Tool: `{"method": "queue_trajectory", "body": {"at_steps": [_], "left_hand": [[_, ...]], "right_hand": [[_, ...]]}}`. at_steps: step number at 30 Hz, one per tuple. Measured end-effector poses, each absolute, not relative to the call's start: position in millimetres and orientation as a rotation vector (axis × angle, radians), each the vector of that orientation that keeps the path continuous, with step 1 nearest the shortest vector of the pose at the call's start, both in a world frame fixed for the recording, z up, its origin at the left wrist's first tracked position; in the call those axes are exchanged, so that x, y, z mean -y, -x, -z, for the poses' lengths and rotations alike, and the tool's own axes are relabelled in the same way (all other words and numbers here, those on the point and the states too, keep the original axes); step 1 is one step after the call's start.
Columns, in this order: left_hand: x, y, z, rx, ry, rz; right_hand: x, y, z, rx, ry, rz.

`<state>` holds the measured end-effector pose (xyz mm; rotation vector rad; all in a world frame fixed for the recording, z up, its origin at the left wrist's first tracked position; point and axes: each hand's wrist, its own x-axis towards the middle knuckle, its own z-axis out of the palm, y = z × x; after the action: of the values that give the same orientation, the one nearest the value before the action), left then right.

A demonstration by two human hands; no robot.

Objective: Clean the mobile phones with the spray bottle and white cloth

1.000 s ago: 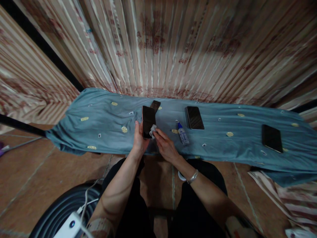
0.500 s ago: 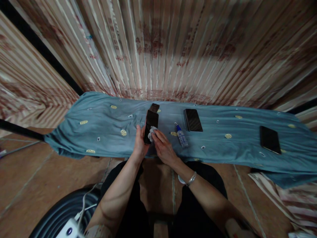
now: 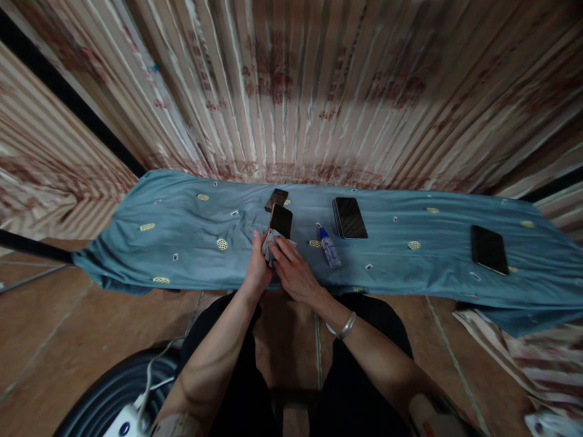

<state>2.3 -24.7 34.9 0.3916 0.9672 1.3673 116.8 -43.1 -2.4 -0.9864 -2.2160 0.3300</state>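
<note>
Striped curtain hung behind the work surface. A blue-grey cloth with small yellow motifs covered the long surface in front of me, its near edge draping toward the tiled floor.

Three other phones lay flat on the cloth: one far to my right, one nearer the centre, and a smaller one just behind the one I held. A small spray bottle with a blue cap lay on its side between the held phone and the centre phone.

My left hand was closed around the lower left edge of a dark phone, tilted up off the cloth — screen toward me. My right hand had its fingers curled, pressing a small white wipe against the phone's lower end; the wipe sat between my two hands, touching both.
</note>
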Motion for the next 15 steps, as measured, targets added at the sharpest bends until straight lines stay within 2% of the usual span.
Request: {"method": "queue_trajectory", "body": {"at_steps": [15], "left_hand": [[33.5, -16.9, -24.4, -0.906, -0.510, -1.383]], "right_hand": [[15.9, -126.6, 0.8, 2.098, 1.118, -0.288]]}}
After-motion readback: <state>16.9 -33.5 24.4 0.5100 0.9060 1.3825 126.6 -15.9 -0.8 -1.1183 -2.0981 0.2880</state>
